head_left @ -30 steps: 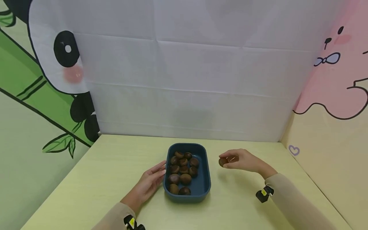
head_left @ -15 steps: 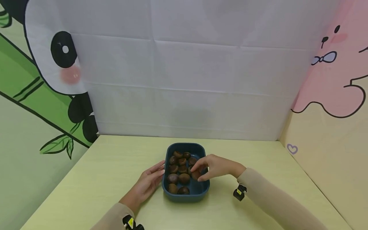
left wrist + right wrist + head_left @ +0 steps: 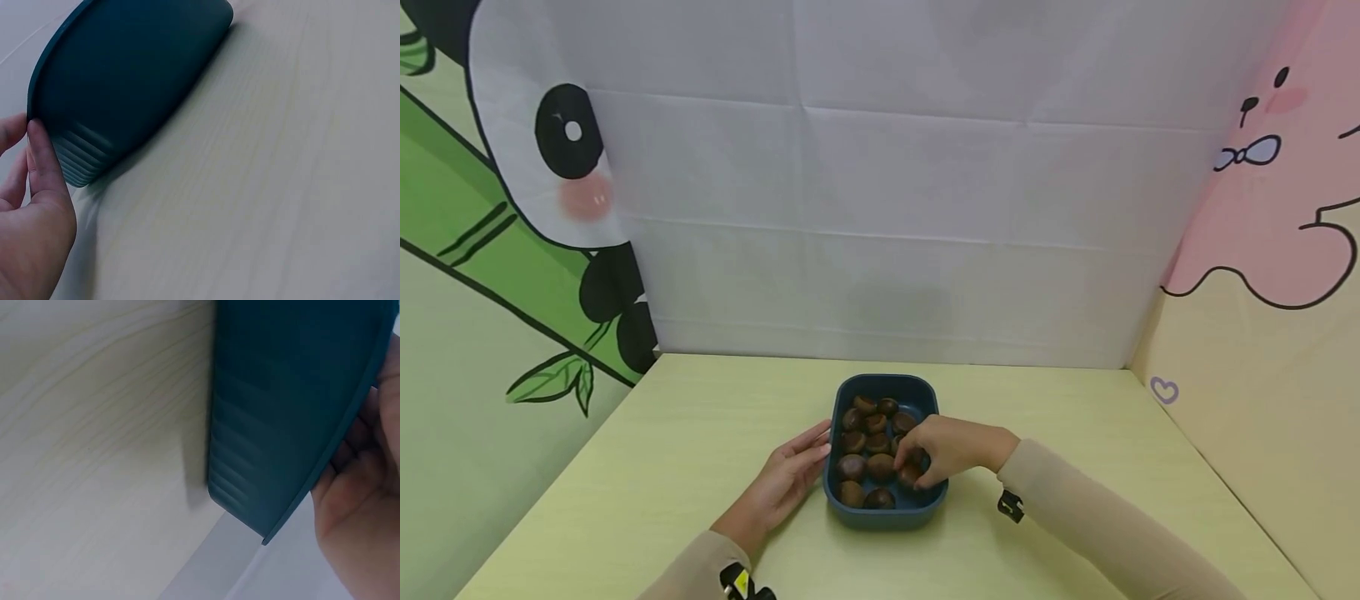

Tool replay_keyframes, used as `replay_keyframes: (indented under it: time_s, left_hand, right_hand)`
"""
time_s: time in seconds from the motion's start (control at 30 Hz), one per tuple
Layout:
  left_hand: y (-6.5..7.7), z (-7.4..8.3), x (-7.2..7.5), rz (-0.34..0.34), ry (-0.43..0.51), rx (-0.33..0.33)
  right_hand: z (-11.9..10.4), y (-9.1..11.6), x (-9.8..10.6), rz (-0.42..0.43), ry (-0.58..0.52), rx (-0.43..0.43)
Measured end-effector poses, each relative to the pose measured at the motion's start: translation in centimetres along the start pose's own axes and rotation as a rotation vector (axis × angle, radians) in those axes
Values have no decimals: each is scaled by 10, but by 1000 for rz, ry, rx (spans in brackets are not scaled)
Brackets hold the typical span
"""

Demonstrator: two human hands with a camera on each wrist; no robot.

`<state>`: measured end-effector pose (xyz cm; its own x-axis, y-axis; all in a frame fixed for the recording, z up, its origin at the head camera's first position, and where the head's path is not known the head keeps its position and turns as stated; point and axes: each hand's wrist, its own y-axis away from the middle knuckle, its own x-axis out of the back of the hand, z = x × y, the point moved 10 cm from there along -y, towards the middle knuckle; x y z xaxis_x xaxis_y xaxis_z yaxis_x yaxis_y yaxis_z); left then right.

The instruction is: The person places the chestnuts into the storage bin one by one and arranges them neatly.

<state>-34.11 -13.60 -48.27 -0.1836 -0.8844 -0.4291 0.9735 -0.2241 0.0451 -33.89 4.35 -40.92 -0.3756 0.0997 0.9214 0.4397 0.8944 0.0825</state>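
A dark blue rectangular box [image 3: 887, 520] stands on the table and holds several shiny brown chestnuts [image 3: 881, 467], mostly in its left and middle part. My left hand [image 3: 784, 487] rests against the box's left side, fingers fairly straight; in the left wrist view its fingertips [image 3: 42, 140] touch the box right at the rim. Reaching in over the right rim, my right hand [image 3: 953, 450] pinches a chestnut [image 3: 910, 476] between thumb and fingers, low inside the box. From the right wrist, the box wall [image 3: 269, 425] hides the fingertips and that chestnut.
The pale yellow table [image 3: 700, 433] extends around the box. A white cloth screen [image 3: 880, 208] closes off the back. Painted side walls [image 3: 1247, 400] stand at left and right. Both wrists wear small black cameras [image 3: 1011, 505].
My right hand has moved left with its chestnut, from beside the box to over the rim and down among the other chestnuts. The left hand stays at the box's side.
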Motion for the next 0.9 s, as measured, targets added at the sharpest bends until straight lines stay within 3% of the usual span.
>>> replay_keyframes:
  time_s: [0.37, 0.9]
  left_hand:
    - [0, -2, 3, 22, 39, 13]
    - [1, -1, -2, -5, 2, 15]
  right_hand:
    - [1, -8, -4, -24, 51, -17]
    - [3, -5, 3, 27, -132, -34]
